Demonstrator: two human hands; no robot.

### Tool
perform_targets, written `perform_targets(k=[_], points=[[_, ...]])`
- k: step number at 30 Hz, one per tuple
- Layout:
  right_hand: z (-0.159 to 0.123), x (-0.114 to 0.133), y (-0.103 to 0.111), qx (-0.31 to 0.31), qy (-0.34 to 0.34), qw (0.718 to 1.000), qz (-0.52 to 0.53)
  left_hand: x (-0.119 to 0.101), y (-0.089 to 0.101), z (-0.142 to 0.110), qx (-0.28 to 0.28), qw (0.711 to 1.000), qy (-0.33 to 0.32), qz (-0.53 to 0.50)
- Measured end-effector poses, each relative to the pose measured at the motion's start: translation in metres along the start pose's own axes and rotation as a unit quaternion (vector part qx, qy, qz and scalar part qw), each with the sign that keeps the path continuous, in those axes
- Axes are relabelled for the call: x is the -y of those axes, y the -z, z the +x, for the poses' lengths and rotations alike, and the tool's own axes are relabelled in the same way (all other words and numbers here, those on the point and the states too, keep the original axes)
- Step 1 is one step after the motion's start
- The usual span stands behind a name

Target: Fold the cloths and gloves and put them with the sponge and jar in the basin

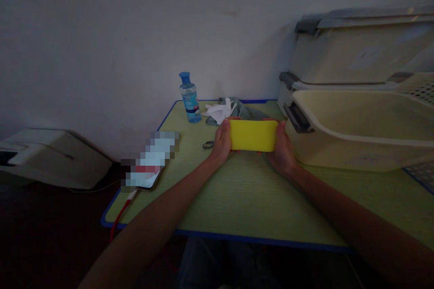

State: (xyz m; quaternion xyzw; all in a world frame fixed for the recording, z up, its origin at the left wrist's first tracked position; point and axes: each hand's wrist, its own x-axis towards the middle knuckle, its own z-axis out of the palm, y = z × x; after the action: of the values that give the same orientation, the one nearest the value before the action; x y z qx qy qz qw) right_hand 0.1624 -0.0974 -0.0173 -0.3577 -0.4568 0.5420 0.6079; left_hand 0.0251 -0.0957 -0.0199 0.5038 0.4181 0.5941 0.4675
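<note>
Both of my hands hold a flat yellow rectangular object (253, 135) above the middle of the green table (237, 194). My left hand (222, 142) grips its left end with the thumb on top. My right hand (281, 146) grips its right end the same way. The object lies level and wide side on between them. A small dark item (208, 145) rests on the table just left of my left hand.
A blue-capped water bottle (190, 98) stands at the back, beside white gloves (219, 111) on a grey-green cloth (246, 111). A phone (151, 160) with a red cable (118, 219) lies at the left edge. Stacked cream plastic bins (359, 131) fill the right. A white box (50, 158) sits on the floor, left.
</note>
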Motion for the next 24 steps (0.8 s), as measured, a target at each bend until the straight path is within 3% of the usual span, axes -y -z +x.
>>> perform_targets(k=[4,10,19,24], points=[[0.002,0.006,0.002,0.032,-0.105,0.992,0.067,0.004,0.000,0.001,-0.015,1.000,-0.016,0.004],[0.001,0.012,0.003,0.076,-0.177,0.973,0.129,0.008,0.000,0.002,-0.020,0.999,-0.025,0.000],[0.001,0.014,0.013,0.144,-0.238,0.949,0.145,0.005,0.000,-0.001,0.018,0.999,-0.032,0.011],[0.002,0.015,0.011,0.167,-0.210,0.958,0.102,0.004,0.002,-0.001,0.032,0.997,-0.056,0.037]])
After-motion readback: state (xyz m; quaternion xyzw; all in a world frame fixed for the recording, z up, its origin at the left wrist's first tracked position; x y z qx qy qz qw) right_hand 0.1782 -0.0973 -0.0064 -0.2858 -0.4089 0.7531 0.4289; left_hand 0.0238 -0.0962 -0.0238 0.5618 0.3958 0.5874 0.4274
